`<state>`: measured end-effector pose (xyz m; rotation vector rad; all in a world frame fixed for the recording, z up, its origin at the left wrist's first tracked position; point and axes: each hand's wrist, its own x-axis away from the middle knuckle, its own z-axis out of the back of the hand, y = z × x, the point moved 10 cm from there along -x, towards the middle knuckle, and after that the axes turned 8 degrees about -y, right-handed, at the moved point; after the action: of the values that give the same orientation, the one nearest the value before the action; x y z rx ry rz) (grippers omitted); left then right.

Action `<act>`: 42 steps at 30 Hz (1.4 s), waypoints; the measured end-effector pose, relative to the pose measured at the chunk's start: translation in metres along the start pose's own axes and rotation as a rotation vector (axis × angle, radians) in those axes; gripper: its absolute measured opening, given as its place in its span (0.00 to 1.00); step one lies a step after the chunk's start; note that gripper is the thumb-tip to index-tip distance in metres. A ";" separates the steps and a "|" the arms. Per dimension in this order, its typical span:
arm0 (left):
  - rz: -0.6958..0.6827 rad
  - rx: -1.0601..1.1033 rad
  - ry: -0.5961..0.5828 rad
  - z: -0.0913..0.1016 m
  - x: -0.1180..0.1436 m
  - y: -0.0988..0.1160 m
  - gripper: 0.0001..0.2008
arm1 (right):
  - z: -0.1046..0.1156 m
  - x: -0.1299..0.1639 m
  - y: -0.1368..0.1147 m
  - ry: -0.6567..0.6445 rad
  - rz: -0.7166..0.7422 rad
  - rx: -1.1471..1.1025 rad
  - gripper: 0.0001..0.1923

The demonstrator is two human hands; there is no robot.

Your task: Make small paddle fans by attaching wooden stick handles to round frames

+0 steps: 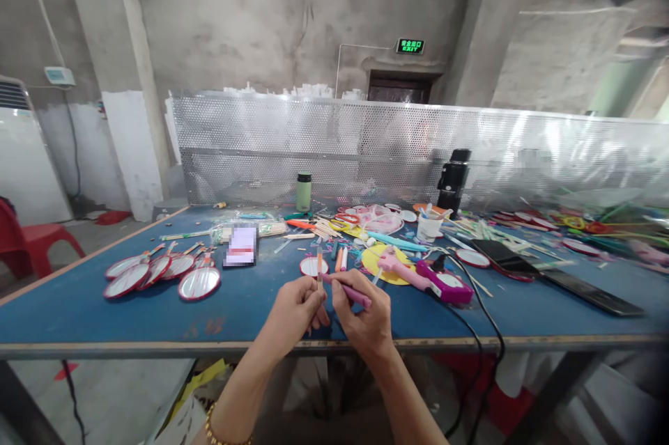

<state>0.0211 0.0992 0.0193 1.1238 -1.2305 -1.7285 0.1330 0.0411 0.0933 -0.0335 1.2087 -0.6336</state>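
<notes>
My left hand is closed, pinching a flat wooden stick upright above the front of the table. A purple-pink marker pen is gripped in my right hand, its tip against or very near the stick's right edge. Right behind the stick shows a round white disc with a red rim; whether the two are joined I cannot tell. Just beyond my hands lie an orange marker and a white-and-orange one. Part of the stick is hidden by my left fingers.
Several red-rimmed discs on sticks lie at left, near a phone. At right are a purple-and-pink glue gun with cables, a yellow disc, a white cup and dark phones. Bottles stand at the back.
</notes>
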 end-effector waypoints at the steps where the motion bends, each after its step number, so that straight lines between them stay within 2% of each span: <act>1: 0.001 0.000 0.000 0.000 0.000 0.000 0.14 | 0.000 0.000 0.000 -0.004 0.001 0.001 0.07; 18: -0.022 -0.010 0.012 0.001 -0.001 0.002 0.12 | 0.001 -0.002 -0.005 -0.002 0.041 0.004 0.06; 30: -0.015 0.001 0.000 -0.001 0.001 0.007 0.13 | 0.001 0.000 -0.003 0.012 0.023 0.025 0.06; 35: 0.003 0.006 0.004 0.000 0.002 0.004 0.12 | 0.006 0.002 -0.001 0.059 0.003 0.033 0.07; 42: 0.001 0.000 0.010 0.000 0.001 0.003 0.11 | 0.002 0.002 0.001 0.031 0.002 0.035 0.06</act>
<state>0.0205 0.0971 0.0224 1.1306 -1.2245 -1.7205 0.1355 0.0400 0.0923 0.0073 1.2268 -0.6553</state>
